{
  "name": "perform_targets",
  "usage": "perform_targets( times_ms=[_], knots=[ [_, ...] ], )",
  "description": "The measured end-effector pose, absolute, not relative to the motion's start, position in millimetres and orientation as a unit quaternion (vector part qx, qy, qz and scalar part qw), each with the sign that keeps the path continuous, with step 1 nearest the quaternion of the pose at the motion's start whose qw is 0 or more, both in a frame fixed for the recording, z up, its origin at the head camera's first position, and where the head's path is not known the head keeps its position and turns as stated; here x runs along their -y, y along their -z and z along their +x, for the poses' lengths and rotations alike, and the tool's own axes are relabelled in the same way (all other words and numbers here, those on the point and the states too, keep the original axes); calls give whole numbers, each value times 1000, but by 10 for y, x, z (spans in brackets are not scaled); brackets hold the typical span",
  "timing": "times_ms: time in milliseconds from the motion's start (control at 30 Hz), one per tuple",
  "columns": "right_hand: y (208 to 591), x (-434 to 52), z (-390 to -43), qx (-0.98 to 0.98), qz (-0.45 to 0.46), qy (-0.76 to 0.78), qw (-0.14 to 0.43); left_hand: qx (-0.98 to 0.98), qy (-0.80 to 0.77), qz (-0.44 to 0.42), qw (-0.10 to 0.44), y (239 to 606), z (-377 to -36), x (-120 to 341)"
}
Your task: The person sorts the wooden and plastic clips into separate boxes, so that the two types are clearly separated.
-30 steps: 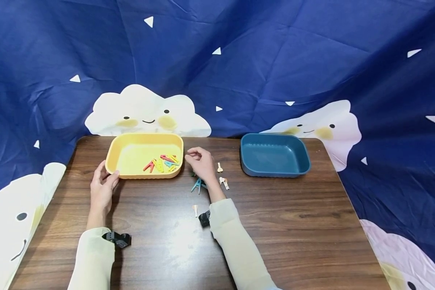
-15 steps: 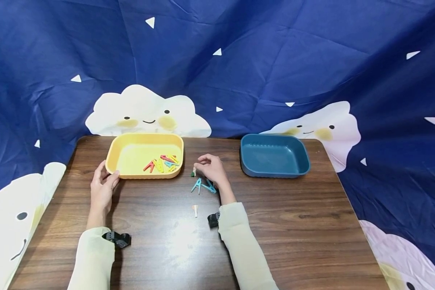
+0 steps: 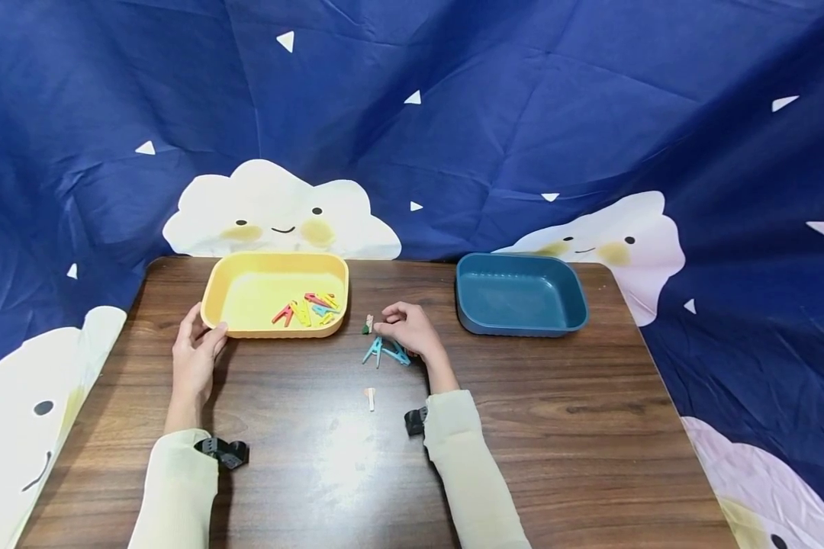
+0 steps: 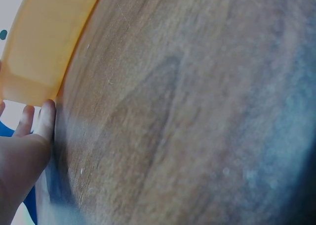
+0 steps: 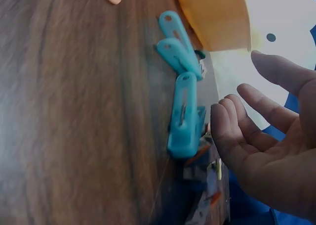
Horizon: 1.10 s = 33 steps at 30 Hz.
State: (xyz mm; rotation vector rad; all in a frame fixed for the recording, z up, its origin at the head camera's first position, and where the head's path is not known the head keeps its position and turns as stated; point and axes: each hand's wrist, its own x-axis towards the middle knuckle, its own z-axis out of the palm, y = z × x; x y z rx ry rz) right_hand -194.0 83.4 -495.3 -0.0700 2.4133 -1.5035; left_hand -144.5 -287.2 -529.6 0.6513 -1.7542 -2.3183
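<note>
My left hand (image 3: 195,354) touches the near left corner of a yellow bin (image 3: 264,332); its thumb and fingertips also reach the orange-looking bin wall (image 4: 42,47) in the left wrist view. Coloured clothespins (image 3: 302,313) lie inside at the right. My right hand (image 3: 415,332) hovers over the table with nothing between its loosely bent fingers. Just below it lie two blue clothespins (image 3: 376,351), also close by the fingers in the right wrist view. A small wooden clip with a green piece (image 3: 367,326) lies left of its fingertips. More small clips are partly hidden behind the hand.
A dark blue bin (image 3: 515,332) stands at the back right of the wooden table (image 3: 570,442). One small pale clip (image 3: 371,399) lies nearer the front. A blue cloth with clouds (image 3: 453,114) hangs behind the table.
My right hand has drawn back from the yellow bin's right side, moving right and toward me. It has uncovered the green-topped clip and now covers the pale clips farther right. The left hand stays put.
</note>
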Motion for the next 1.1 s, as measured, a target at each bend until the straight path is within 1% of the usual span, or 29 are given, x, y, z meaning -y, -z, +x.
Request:
perform_targets(
  times_ms=[333, 533, 667, 867, 1100],
  knots=[
    [4979, -965, -1916, -867, -50, 469, 164, 583, 778, 219, 80, 5288, -1454, 2864],
    [4968, -974, -1916, -879, -64, 438, 176, 590, 773, 220, 80, 5287, -1453, 2862],
    [4961, -956, -1919, -898, -83, 392, 184, 588, 774, 221, 80, 5289, -1444, 2864],
    [4967, -907, -1922, -923, -97, 322, 188, 590, 773, 221, 79, 5302, -1439, 2867],
    [4946, -888, -1925, -931, -95, 301, 183, 589, 774, 217, 83, 5305, -1447, 2859]
  ],
)
